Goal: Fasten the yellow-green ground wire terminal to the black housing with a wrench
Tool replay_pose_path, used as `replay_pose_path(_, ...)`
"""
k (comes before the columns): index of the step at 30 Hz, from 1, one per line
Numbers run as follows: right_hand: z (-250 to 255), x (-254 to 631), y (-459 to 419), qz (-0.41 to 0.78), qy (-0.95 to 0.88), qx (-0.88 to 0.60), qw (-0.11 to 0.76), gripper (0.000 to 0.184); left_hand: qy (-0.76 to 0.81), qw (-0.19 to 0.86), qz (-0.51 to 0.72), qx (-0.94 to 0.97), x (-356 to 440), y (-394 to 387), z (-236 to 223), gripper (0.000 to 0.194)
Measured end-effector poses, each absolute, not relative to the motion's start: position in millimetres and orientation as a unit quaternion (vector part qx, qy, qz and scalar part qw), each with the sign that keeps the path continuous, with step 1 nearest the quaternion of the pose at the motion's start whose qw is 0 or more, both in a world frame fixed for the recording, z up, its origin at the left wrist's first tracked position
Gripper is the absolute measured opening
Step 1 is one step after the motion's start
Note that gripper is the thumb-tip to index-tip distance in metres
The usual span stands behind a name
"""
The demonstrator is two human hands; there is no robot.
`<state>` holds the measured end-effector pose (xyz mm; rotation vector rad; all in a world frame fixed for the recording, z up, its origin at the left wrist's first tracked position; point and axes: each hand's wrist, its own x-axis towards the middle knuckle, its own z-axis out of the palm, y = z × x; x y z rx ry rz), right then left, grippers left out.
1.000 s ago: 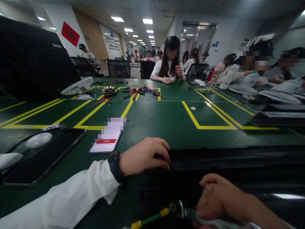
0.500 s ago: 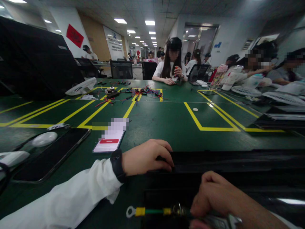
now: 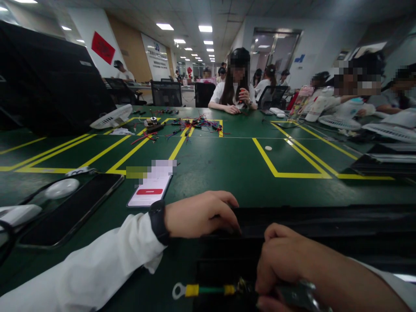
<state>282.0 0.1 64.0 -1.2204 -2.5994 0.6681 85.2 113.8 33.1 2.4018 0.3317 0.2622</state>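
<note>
My left hand (image 3: 204, 215), in a white sleeve with a dark wristband, rests palm down at the left end of a long black case or tray (image 3: 312, 219). Its fingers curl over the black edge, and their tips are hidden. Lower right, my right hand (image 3: 287, 264) is closed above a dark surface; a shiny metal piece (image 3: 303, 292) shows under the palm, its kind unclear. A short green wire (image 3: 211, 290) with a ring terminal (image 3: 178, 291) and yellow sleeves points left from near the right fingertips. Its right end, by a brassy part, is blurred.
A lit phone (image 3: 151, 188) and a dark phone (image 3: 71, 210) lie to the left on the green table. Farther back are a tangle of wires (image 3: 198, 124), a white fan (image 3: 112, 117) and a round white disc (image 3: 268, 148). A co-worker (image 3: 237, 86) sits opposite.
My right hand has shifted up and slightly left, its knuckles higher over the metal piece. My left fingers have moved slightly right along the black edge. The view has barely turned.
</note>
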Motion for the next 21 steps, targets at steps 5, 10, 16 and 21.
replay_pose_path(5,74.2,273.4,4.4,0.225,-0.872,-0.433,0.053,0.015,0.121,0.357,0.106,0.920,84.9,115.6,35.3,0.039)
replay_pose_path(10,69.5,275.9,6.2,0.225,-0.876,-0.422,0.066,0.020,0.109,0.367,0.098,0.919,86.1,117.2,35.4,0.043)
replay_pose_path(16,64.6,278.0,8.5,0.211,-0.890,-0.392,0.096,0.022,0.108,0.373,0.083,0.918,85.6,118.0,36.6,0.038)
replay_pose_path(21,65.8,276.0,9.4,0.193,-0.891,-0.403,0.081,0.021,0.112,0.370,0.083,0.919,85.2,118.5,36.1,0.033)
